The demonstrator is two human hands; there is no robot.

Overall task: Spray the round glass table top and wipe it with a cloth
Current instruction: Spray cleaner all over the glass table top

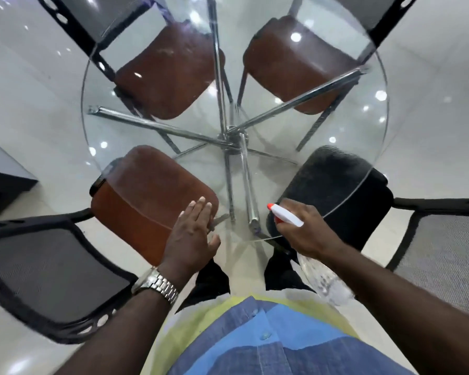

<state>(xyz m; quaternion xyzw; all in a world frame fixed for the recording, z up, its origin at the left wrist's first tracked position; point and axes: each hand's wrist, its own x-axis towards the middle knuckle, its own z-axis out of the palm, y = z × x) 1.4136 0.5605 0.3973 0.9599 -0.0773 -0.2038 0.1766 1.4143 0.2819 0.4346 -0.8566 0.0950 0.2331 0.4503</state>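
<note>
Spray bottle [287,215] nozzle toward tabletop [322,125] centre

Three brown chair seats [168,69], black chair seat [336,180], glossy pale floor [38,90], possibly dark cabinet [3,185] left

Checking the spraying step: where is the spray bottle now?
The spray bottle is in the right hand, right of centre in the head view, over the near rim of the glass table top, above the black chair seat.
</note>
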